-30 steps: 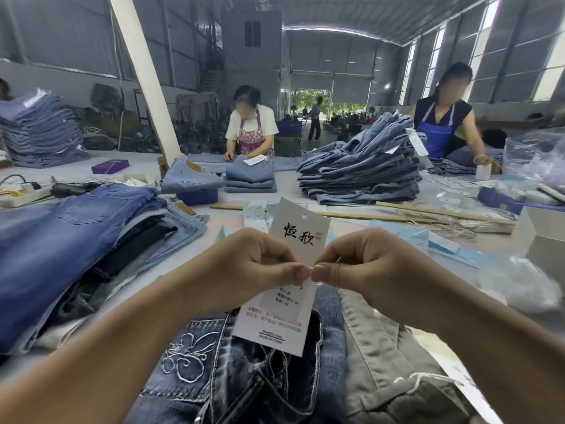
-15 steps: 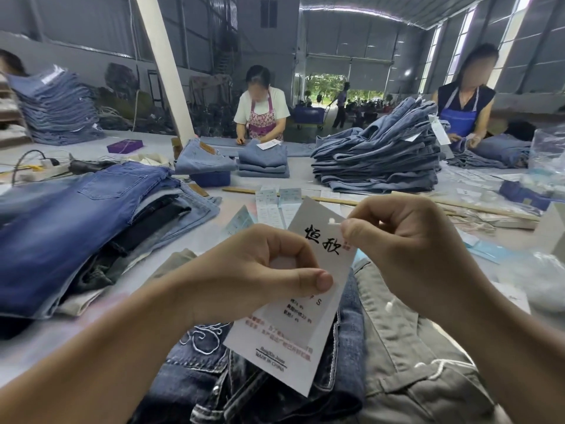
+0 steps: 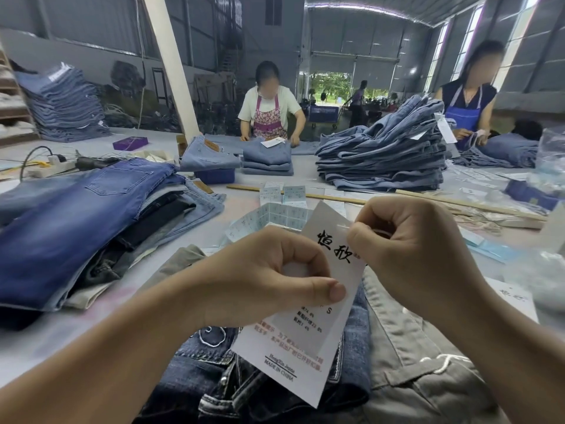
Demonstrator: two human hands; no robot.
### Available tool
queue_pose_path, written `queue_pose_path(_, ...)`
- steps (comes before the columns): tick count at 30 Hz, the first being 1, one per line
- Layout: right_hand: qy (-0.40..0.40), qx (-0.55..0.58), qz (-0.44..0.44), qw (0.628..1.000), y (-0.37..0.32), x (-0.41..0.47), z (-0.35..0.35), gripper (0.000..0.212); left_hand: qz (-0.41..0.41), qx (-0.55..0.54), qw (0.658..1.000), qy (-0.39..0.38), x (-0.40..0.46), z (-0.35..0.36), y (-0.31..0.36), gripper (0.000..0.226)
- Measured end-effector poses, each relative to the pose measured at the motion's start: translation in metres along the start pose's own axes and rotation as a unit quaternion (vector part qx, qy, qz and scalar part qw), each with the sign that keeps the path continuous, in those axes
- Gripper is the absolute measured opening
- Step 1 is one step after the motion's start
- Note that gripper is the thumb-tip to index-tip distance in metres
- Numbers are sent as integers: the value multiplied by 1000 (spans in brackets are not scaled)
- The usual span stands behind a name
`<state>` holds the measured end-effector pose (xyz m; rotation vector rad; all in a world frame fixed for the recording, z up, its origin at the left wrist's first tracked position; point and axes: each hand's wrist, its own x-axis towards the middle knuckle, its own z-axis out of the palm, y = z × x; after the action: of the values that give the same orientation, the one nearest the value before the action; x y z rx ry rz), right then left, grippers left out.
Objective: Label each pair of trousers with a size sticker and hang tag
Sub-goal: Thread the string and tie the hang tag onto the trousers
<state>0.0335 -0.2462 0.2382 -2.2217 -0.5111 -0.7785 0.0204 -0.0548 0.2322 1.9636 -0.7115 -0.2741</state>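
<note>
Your left hand [image 3: 269,280] pinches the white hang tag [image 3: 308,325] between thumb and curled fingers while your right hand [image 3: 406,252] nips its top edge, the tag held above dark denim trousers [image 3: 354,356] lying on the surface [image 3: 46,341].

Two bare forearms, left hand [image 3: 260,280], right hand [image 3: 406,255], short unpainted nails
</note>
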Motion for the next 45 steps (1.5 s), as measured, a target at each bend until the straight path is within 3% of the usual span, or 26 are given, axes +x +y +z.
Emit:
queue_pose_path(16,10,-57,0,998,10,1,1,25,27,3,1000,-3,2,1,-6,18)
queue_pose_path(45,-16,-73,10,997,5,-1,-6,28,30,63,997,-16,5,4,-1,19)
